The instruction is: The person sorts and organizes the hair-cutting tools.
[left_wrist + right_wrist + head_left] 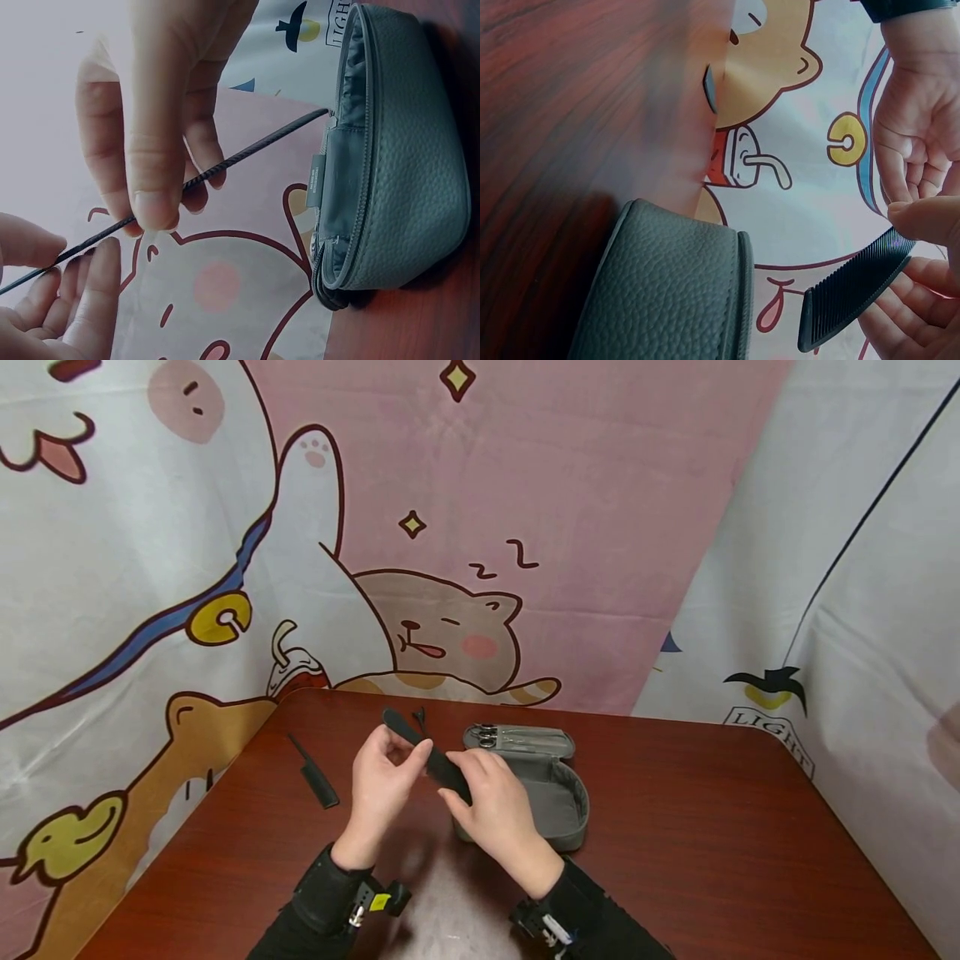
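Note:
Between both hands is a black comb (444, 770), tilted above the table; its fine teeth show in the right wrist view (855, 292). My left hand (378, 785) pinches it between thumb and fingers. With thumb and fingers, my right hand (498, 797) grips the comb's nearer part. The left wrist view shows the comb edge-on as a thin dark line (262, 142). Just behind the right hand stands an unzipped grey-green case (573, 814), its lid folded back. Some of the case is hidden by that hand.
A black thin-tailed comb (320, 787) lies on the brown table (675, 860) at the left. Near the back edge is a small dark item (420, 718), partly hidden. Metal tools (487, 735) sit in the case lid. Cartoon-printed cloth (585, 527) hangs behind.

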A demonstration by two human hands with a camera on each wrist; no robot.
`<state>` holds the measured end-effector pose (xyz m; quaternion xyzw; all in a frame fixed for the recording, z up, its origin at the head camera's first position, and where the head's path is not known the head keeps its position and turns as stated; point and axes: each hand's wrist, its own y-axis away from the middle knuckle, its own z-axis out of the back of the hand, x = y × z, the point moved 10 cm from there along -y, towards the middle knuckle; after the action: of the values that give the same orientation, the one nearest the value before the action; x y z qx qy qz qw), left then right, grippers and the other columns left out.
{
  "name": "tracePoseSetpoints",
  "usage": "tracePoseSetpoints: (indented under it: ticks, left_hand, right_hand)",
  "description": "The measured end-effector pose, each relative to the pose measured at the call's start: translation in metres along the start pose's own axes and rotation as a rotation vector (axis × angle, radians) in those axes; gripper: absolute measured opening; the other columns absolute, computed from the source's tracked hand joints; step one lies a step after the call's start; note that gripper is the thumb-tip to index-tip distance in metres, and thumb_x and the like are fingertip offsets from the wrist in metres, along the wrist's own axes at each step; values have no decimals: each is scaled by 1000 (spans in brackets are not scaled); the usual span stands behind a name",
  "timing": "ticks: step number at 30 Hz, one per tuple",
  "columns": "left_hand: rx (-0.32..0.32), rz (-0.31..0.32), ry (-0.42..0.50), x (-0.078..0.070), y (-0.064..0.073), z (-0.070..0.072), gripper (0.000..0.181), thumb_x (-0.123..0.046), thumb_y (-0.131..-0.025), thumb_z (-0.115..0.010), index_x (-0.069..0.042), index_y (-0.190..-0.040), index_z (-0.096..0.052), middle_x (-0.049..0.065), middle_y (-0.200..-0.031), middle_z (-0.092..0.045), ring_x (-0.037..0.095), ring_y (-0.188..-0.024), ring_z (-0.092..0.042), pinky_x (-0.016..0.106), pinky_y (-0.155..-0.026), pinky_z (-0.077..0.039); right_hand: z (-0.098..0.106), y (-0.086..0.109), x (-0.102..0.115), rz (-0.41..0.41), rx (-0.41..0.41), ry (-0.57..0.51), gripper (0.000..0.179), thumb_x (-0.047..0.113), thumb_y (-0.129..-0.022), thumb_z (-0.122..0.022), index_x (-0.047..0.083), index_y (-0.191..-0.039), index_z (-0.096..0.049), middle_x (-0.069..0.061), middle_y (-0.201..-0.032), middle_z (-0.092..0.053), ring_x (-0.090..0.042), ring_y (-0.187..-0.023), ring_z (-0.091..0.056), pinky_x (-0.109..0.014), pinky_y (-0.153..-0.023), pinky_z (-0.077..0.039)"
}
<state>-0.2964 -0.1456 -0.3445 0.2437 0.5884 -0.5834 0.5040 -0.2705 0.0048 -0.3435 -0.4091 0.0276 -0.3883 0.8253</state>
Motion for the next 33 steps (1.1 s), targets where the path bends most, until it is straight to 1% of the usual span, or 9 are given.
tracePoseSetpoints:
  ticks: [7,12,18,22,25,29,33]
  left_hand:
    - [66,33,27,3,0,-6,21,-16,-91,-73,-3,-102,-61,11,-84,-66,18,-70,-67,29,-64,-54]
    - [86,47,50,5,1,-8,22,-15,-92,-73,-2,-104,-59,13,-87,-66,21,-71,-68,29,-63,-56]
    - [101,55,60,4,2,-9,24,-16,-92,-72,-2,-107,-59,13,-88,-66,22,-71,-70,28,-66,-57]
    - [114,66,75,5,2,-9,26,-16,-93,-72,-1,-108,-58,15,-92,-65,26,-74,-69,29,-66,-58]
    - [121,80,90,7,3,-9,27,-14,-92,-72,-1,-110,-58,16,-95,-64,30,-77,-67,30,-66,-58]
    - [117,96,84,10,5,-7,30,-13,-91,-74,1,-113,-58,15,-96,-63,31,-79,-66,29,-66,-58]
    - [122,100,67,15,5,-8,34,-19,-92,-73,1,-115,-58,14,-97,-64,30,-80,-66,28,-66,-58]
  right_hand:
    - [1,2,-4,6,5,12,45,19,-80,-85,6,-119,-66,-6,-108,-65,-23,-101,-62,-38,-83,-54]
    - [2,3,-8,4,7,13,44,18,-79,-86,6,-118,-66,-6,-108,-65,-24,-102,-62,-39,-84,-54]
    - [2,4,-11,3,23,19,44,18,-79,-86,8,-117,-66,-5,-108,-65,-23,-102,-62,-39,-85,-54]
    - [2,5,-15,1,25,22,44,19,-79,-86,8,-117,-67,-5,-109,-65,-23,-101,-62,-38,-83,-54]
    - [4,7,-20,-14,24,14,44,18,-78,-86,8,-117,-67,-5,-109,-66,-23,-100,-63,-38,-82,-54]
    - [7,8,-30,-48,38,-3,44,17,-78,-86,8,-117,-67,-5,-107,-66,-22,-98,-63,-39,-81,-54]
    - [11,8,-43,-86,59,-16,44,17,-79,-86,9,-119,-67,-4,-108,-67,-22,-98,-64,-40,-81,-54]
